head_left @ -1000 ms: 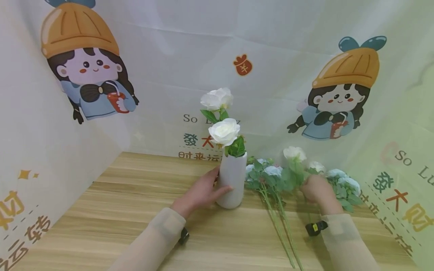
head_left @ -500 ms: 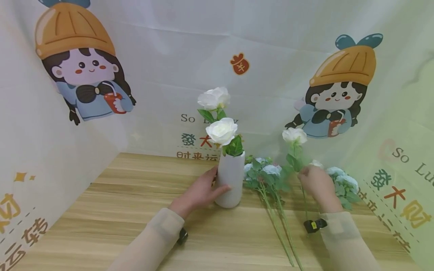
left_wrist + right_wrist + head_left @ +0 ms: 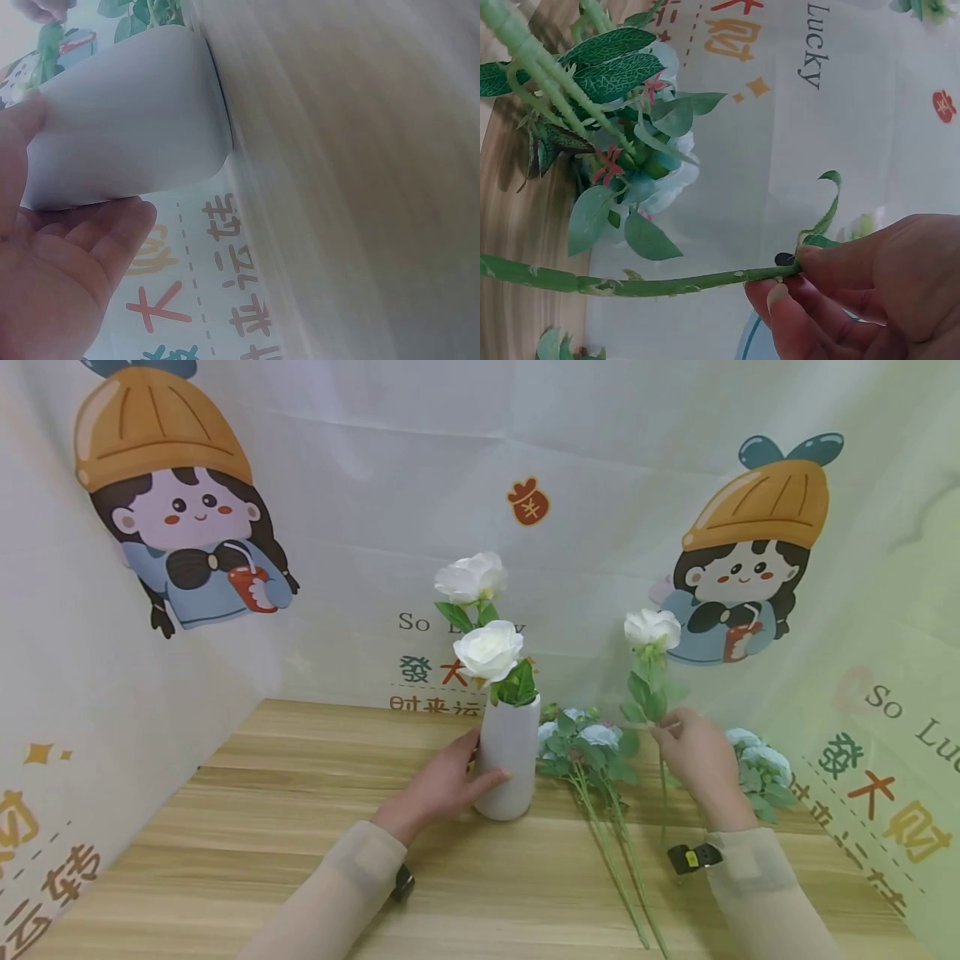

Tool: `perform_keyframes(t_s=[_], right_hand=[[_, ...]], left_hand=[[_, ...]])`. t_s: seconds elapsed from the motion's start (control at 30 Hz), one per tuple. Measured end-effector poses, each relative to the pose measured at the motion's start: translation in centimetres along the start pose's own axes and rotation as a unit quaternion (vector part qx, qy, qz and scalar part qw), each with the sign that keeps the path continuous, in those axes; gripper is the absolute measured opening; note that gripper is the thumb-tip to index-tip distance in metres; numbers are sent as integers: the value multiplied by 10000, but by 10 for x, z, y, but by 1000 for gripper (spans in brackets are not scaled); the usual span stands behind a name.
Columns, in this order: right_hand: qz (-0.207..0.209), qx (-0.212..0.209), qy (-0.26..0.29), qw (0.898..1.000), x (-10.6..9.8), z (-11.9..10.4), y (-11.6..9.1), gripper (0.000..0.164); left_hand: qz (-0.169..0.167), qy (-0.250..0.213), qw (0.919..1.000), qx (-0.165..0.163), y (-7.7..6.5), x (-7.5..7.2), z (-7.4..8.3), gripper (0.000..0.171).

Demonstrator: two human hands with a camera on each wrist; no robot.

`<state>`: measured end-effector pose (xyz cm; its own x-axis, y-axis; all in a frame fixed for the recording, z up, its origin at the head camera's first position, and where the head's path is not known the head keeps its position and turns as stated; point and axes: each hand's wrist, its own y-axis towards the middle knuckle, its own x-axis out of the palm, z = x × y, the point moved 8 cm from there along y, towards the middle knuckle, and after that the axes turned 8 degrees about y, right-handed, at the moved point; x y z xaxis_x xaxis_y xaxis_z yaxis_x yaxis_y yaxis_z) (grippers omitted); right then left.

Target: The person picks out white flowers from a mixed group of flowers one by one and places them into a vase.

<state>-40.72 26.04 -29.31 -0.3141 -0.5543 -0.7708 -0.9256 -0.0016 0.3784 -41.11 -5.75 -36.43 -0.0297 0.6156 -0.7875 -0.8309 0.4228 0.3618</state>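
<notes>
A white vase (image 3: 507, 760) stands upright on the wooden table, with two white roses (image 3: 489, 650) in it. My left hand (image 3: 442, 785) grips the vase from its left side, thumb across the front; the left wrist view shows the fingers curved around the vase wall (image 3: 127, 120). To the right, my right hand (image 3: 697, 760) pinches the stem of another white rose (image 3: 652, 631), which is held upright above the table. In the right wrist view, thumb and fingertips close on the green stem (image 3: 667, 286) just below a leaf.
Pale blue flowers (image 3: 600, 737) with long stems lie on the table (image 3: 300, 827) between the vase and my right hand. More pale blue flowers (image 3: 765, 764) lie beyond the right wrist. A printed cloth (image 3: 360, 510) hangs behind and at both sides.
My right hand has lifted the white rose up from among the lying flowers, its bloom now higher against the cloth. My left hand keeps its hold on the vase.
</notes>
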Motion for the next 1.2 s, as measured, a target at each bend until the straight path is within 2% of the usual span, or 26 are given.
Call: perform_keyframes(t_s=[0.57,0.97,1.2], right_hand=[[864,-716,352,9931,-16,-28,-5,18],[1215,-955,691,9856,-24,-43,-10,17],[1308,-963,953,9821,-28,-49,-10,22]], left_hand=[[18,85,10000,26,1,0,0,78],[34,131,9999,81,1,0,1,79],[36,58,10000,58,1,-1,2,79]])
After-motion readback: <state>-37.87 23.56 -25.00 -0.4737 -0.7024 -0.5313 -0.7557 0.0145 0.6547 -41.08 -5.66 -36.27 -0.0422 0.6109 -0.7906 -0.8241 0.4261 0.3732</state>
